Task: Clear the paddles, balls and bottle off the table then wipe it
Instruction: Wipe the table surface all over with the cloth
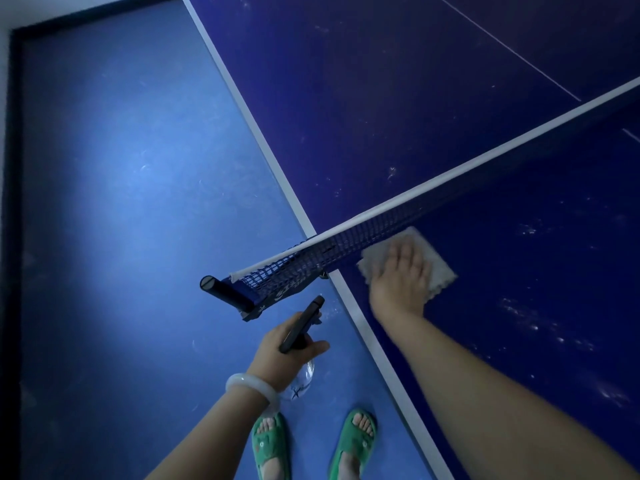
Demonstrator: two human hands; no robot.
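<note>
The floor (121,202) is smooth light-blue sheet, scuffed with faint curved marks, bounded at far left by a dark skirting under a pale wall. Over it runs the table (398,98), a flat dark-blue board with a white edge stripe, thin white lines and scattered pale smears and specks. The net (346,237), dark mesh under a white top band, crosses it and ends at a dark cylindrical post (225,292) clamped off the edge. A pale, nubbly, roughly square cloth (434,268) lies on the table just beside the net. The right hand (401,275) lies flat on it, fingers straight, forearm stretched over the edge. The left hand (284,358), wearing a pale bangle (249,388), grips a clear spray bottle (301,375) by its dark head, off the table, above green slippers (311,445).
</note>
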